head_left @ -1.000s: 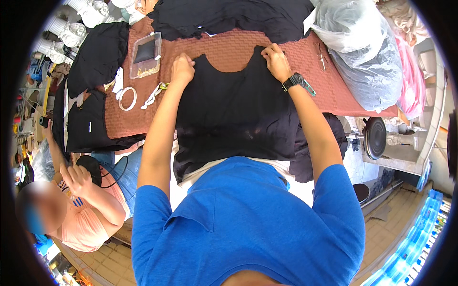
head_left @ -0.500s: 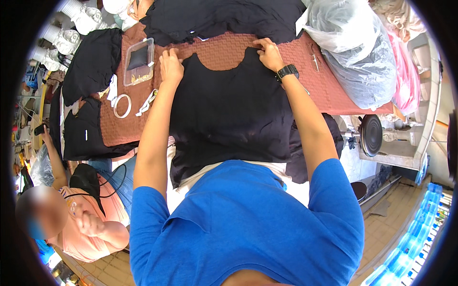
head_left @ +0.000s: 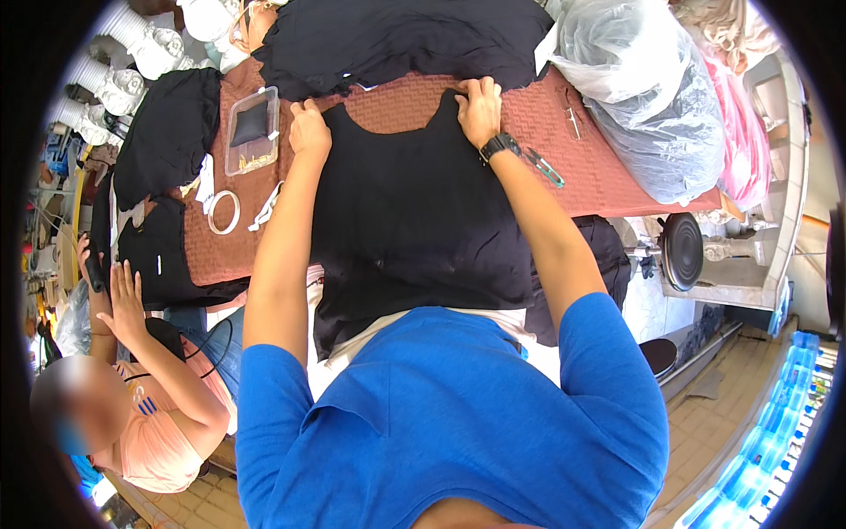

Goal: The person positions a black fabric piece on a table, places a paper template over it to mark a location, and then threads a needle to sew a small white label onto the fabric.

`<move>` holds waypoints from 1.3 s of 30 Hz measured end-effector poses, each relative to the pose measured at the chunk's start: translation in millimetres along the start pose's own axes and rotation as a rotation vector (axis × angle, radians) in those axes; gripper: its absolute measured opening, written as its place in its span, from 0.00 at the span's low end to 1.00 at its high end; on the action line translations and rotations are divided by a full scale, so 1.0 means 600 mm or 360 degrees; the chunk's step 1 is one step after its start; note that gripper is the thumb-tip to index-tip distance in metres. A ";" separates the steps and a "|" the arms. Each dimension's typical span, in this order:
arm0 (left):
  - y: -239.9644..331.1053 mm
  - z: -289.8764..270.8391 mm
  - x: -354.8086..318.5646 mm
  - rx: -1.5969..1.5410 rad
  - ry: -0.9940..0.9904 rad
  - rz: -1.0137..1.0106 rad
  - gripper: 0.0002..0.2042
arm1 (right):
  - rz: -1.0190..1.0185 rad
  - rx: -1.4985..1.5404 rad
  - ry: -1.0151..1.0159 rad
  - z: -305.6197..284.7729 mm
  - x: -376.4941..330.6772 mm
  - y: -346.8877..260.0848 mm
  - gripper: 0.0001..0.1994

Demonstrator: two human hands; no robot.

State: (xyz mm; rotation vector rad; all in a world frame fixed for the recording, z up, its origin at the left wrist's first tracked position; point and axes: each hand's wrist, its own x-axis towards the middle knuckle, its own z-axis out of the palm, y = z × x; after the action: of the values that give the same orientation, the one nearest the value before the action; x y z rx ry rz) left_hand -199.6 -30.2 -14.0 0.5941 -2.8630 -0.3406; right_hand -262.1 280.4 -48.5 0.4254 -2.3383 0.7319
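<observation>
A black garment with a scooped neckline lies spread on the brown cloth-covered table, its lower part hanging over the near edge toward me. My left hand is closed on its upper left corner, beside the neckline. At the upper right corner, my right hand pinches the fabric, fingers bent over the edge. A black watch is on my right wrist. Small teal-handled thread snips lie just right of that wrist. The fingertips of both hands are partly hidden.
Black fabric piles lie at the far edge and left. A clear plastic box and white ring sit left. Large filled plastic bags stand right, near a metal tool. A co-worker is at lower left.
Both hands and the garment have shifted slightly left over the table. The thread snips now show beside my right wrist. The co-worker has raised a hand toward a phone.
</observation>
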 end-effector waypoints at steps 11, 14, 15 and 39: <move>-0.023 0.053 -0.089 0.0098 0.0101 0.0345 0.41 | -0.0189 -0.0249 -0.0590 -0.074 -0.092 -0.003 0.32; -0.029 0.057 -0.085 0.0108 0.0044 0.0369 0.44 | -0.0233 -0.0308 -0.0610 -0.081 -0.091 0.001 0.33; -0.030 0.057 -0.079 0.0117 0.0043 0.0363 0.44 | -0.0237 -0.0312 -0.0626 -0.083 -0.089 -0.002 0.33; -0.025 0.029 -0.007 0.0386 0.0389 0.0349 0.09 | -0.0307 -0.0225 -0.0593 -0.057 -0.085 -0.018 0.32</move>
State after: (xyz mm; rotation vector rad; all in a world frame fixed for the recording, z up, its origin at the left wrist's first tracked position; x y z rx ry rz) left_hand -194.7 -39.0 -34.9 0.3267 -2.7116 0.1085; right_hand -203.1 297.8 -56.3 0.7662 -2.6234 0.4183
